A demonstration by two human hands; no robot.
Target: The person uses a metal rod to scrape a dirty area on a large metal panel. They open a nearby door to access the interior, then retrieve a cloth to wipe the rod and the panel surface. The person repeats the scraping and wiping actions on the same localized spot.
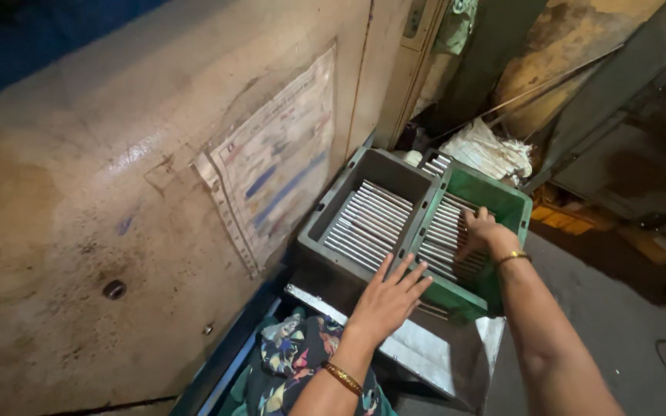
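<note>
Both of my hands are over the two crates in the head view, the only view I have. My right hand (478, 231) is down inside the green crate (514, 202), its fingers curled onto the metal rods (442, 235) that lie there in a row; it touches them, but I cannot tell if it really grips any. My left hand (389, 299) is open, fingers spread and flat, and it hovers at the near rim where the green crate meets the grey crate (331, 208); it holds nothing. The grey crate stands just beside the green one, on its left, and it carries its own layer of similar rods (368, 222), all laid parallel.

I judge the rods to be stiff, smooth and a little slippery, and a handful of them quite heavy. They can roll against each other, so it seems better to take them around the middle with the whole hand, not at the ends.

Left of the crates is a big worn panel with a paper chart (277, 158) stuck on it. Under my left arm lies a flowered cloth (294, 358), and behind the crates I see a white rag bundle (487, 150).
</note>
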